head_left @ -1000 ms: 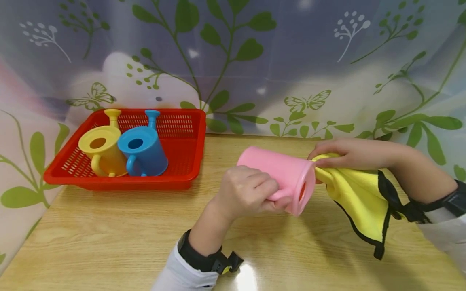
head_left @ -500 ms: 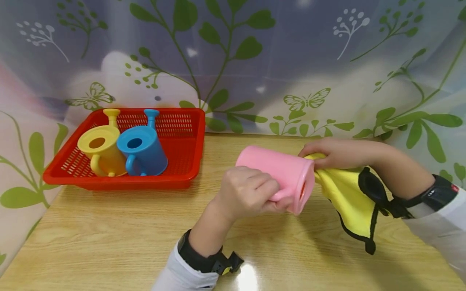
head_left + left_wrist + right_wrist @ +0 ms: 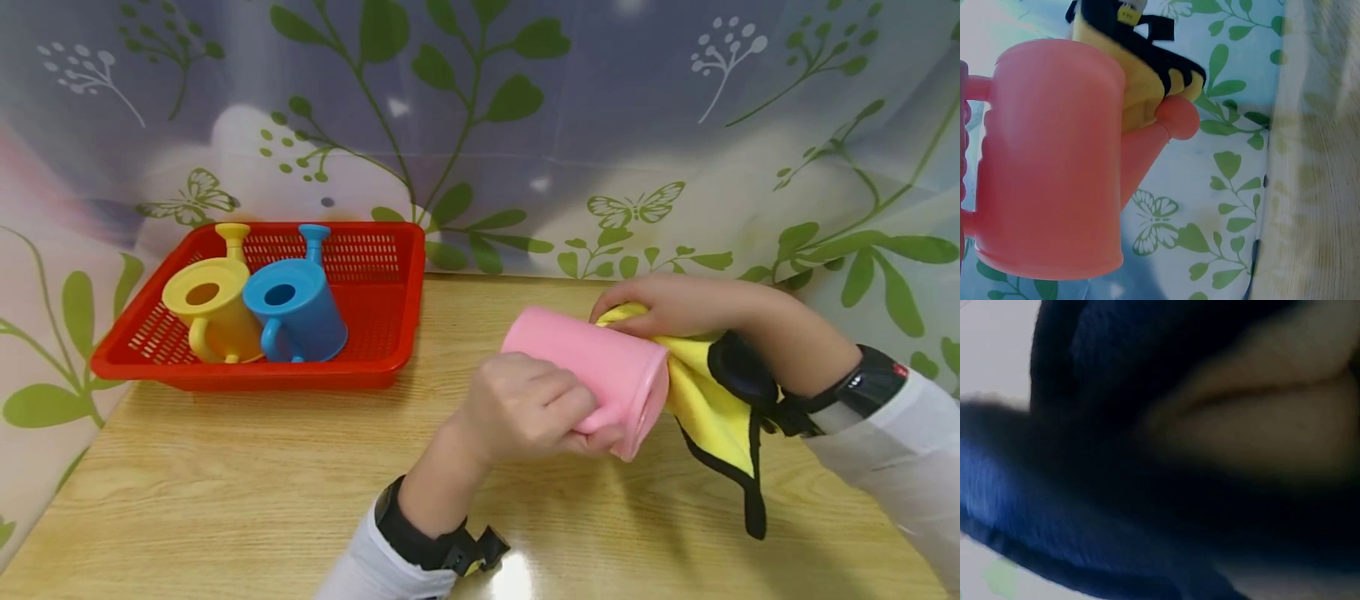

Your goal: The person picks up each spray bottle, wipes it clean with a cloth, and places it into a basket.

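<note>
My left hand [image 3: 528, 408] grips the handle of a pink watering can [image 3: 588, 358], tipped on its side above the table with its top facing right. Its spout [image 3: 1144, 159] shows in the left wrist view, where yellow cloth lies against it. On the can's far side, my right hand [image 3: 675, 304] holds a yellow cloth [image 3: 708, 408] with black edging. The cloth's lower corner hangs down to the right of the can. Dark, blurred cloth [image 3: 1085, 512] fills most of the right wrist view, so the right fingertips are largely hidden.
A red plastic basket [image 3: 375, 367] stands at the left on the wooden table [image 3: 262, 483]. Inside it are a yellow watering can [image 3: 225, 317] and a blue watering can [image 3: 307, 312], side by side. A printed curtain [image 3: 480, 142] hangs behind the table.
My right hand has moved left along the can's far side, drawing the cloth with it. The pink watering can has shifted slightly right and down, still in my left hand.
</note>
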Motion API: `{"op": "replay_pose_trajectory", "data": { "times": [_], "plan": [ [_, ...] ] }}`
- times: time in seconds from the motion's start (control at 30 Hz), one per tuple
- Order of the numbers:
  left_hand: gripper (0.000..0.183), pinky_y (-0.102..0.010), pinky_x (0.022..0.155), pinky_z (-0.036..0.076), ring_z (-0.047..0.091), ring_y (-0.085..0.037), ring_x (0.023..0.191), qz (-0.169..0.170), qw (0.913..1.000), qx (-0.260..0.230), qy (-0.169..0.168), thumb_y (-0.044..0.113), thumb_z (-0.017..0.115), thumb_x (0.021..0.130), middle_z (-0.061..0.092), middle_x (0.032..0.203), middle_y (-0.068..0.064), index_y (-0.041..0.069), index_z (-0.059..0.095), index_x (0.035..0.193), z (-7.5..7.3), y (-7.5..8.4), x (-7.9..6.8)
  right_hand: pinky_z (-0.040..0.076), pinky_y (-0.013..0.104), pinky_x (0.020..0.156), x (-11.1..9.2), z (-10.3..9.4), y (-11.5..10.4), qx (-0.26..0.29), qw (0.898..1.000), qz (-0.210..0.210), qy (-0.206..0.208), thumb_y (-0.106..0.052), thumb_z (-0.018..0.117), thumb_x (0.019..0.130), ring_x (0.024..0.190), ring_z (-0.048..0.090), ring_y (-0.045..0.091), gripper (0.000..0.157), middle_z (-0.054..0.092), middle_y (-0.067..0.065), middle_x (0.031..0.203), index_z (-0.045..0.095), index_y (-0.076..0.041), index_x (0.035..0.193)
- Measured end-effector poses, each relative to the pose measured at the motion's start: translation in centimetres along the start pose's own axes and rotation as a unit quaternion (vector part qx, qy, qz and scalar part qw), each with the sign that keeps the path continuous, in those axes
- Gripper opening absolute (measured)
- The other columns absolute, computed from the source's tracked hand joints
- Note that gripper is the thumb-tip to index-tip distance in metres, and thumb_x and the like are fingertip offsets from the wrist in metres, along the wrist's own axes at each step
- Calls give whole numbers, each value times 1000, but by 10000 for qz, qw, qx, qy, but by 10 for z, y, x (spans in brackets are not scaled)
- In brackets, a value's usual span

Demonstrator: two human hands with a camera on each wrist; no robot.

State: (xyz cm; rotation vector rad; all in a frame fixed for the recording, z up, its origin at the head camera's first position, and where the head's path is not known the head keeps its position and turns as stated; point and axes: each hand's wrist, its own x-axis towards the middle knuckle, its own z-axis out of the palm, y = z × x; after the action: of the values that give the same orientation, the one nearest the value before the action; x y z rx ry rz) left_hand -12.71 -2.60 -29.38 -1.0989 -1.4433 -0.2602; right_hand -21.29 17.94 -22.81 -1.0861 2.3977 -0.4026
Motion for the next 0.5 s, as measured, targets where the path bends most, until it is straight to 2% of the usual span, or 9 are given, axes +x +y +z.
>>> {"op": "replay_pose_trajectory", "data": {
  "times": [0.3, 0.5],
  "plan": [
    [32, -12, 41, 25, 34, 0, 44, 198, 9995, -108, 205, 42, 61, 79, 39, 49, 15, 22, 46, 59, -3, 5, 7, 42, 37, 79, 22, -2, -8, -53, 9998, -188, 31, -25, 52, 92, 90, 50, 18, 22, 60, 3, 104, 59, -15, 109],
    [31, -12, 41, 25, 34, 0, 43, 160, 9995, -109, 240, 41, 61, 78, 39, 49, 15, 21, 47, 59, -5, 3, 7, 43, 36, 79, 27, 0, -10, -39, 9996, -235, 137, -22, 52, 92, 90, 51, 17, 21, 61, 4, 104, 59, -12, 109]
  ]
}}
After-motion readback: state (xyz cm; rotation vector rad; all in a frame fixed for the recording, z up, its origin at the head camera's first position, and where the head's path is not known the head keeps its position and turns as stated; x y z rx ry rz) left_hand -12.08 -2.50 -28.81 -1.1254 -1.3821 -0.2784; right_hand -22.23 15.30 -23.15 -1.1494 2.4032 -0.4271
